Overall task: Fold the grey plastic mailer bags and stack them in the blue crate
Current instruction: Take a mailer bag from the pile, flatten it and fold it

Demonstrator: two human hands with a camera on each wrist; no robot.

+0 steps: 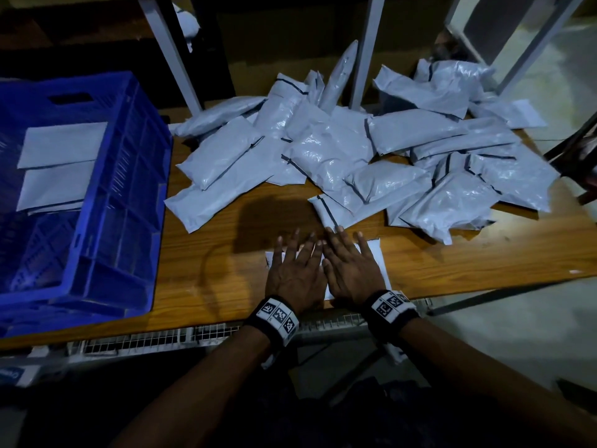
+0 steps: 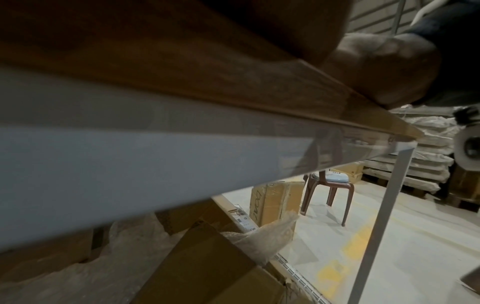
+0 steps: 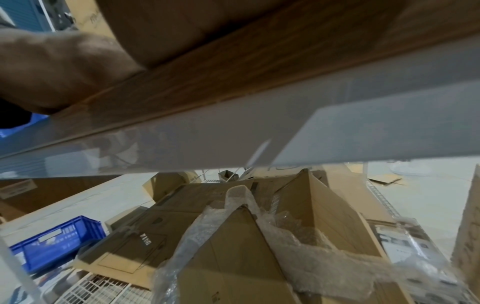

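In the head view a flat grey mailer bag [image 1: 376, 258] lies at the near edge of the wooden table [image 1: 206, 286]. Both hands lie flat on it, side by side, fingers straight and spread. My left hand [image 1: 295, 270] covers its left part and my right hand [image 1: 350, 268] its middle. Most of the bag is hidden under them. A heap of puffy grey mailer bags [image 1: 349, 156] covers the far half of the table. The blue crate [image 1: 129, 195] stands at the left with two flat grey bags [image 1: 61, 166] in it. The wrist views show only the table's edge from below.
Grey metal posts [image 1: 171, 53] rise behind the heap. Below the table are cardboard boxes [image 3: 233, 257] with bubble wrap, another blue crate [image 3: 57, 240] and a brown plastic stool [image 2: 327, 189]. A bare strip of table lies between the crate and my hands.
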